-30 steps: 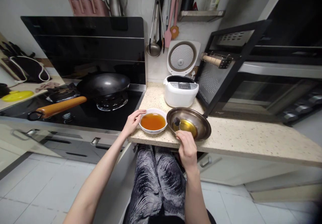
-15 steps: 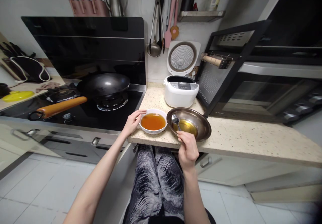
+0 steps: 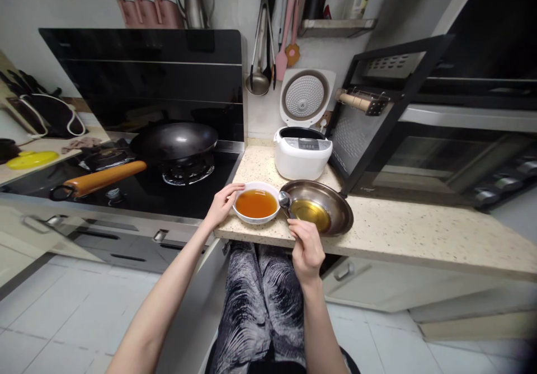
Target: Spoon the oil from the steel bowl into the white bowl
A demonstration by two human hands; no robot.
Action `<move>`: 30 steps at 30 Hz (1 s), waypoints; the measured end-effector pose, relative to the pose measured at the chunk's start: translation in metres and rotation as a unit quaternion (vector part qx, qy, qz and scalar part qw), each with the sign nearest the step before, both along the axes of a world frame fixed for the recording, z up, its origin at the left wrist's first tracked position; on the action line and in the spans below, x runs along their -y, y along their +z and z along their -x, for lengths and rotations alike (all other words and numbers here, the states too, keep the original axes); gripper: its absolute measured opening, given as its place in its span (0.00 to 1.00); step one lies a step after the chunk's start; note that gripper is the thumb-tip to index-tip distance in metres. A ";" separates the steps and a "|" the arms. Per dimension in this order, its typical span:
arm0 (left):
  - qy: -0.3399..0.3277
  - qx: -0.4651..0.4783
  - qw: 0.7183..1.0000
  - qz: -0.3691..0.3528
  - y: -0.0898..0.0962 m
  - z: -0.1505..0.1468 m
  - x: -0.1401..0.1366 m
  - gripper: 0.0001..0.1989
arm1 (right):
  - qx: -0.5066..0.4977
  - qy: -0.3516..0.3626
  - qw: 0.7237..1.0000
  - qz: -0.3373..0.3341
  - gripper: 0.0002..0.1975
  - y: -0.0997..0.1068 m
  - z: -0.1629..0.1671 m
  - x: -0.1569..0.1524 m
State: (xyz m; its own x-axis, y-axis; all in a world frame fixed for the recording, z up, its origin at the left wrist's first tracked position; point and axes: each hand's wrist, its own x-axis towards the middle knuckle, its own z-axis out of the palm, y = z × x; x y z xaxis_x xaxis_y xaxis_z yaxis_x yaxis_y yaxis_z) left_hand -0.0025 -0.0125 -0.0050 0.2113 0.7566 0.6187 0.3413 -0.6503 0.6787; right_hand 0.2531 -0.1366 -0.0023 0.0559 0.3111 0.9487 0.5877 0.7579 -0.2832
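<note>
My left hand (image 3: 222, 205) grips the left rim of a white bowl (image 3: 257, 220), fingers along its edge. Orange-brown liquid (image 3: 255, 204) fills much of that bowl. My right hand (image 3: 307, 251) is closed around the handle of a metal spoon (image 3: 285, 199). The spoon's head is over the left rim of a steel bowl (image 3: 342, 217), close to the white bowl's right edge. Clear yellow liquid (image 3: 314, 215) lies in the bottom of the steel bowl. Whether the spoon carries liquid is hard to make out.
Behind the bowls stands a white rice cooker (image 3: 302, 158), lid up. On the stove to the left sits a black wok (image 3: 176, 141), its wooden handle (image 3: 107, 178) pointing toward me. A black rack (image 3: 346, 139) and an oven (image 3: 436, 155) stand right. Utensils (image 3: 268, 38) hang on the wall.
My right hand has moved left with the spoon, from over the yellow liquid to the steel bowl's left rim. My left hand stays on the white bowl.
</note>
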 end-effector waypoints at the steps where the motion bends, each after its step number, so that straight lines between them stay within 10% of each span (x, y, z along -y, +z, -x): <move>1: 0.000 0.001 1.000 0.000 0.000 0.000 0.000 0.17 | 0.001 0.000 1.000 0.000 0.17 0.000 0.000 0.000; 30: 0.001 0.001 1.000 0.001 -0.001 0.000 -0.001 0.17 | -0.048 0.040 0.997 0.044 0.12 -0.004 0.036 -0.003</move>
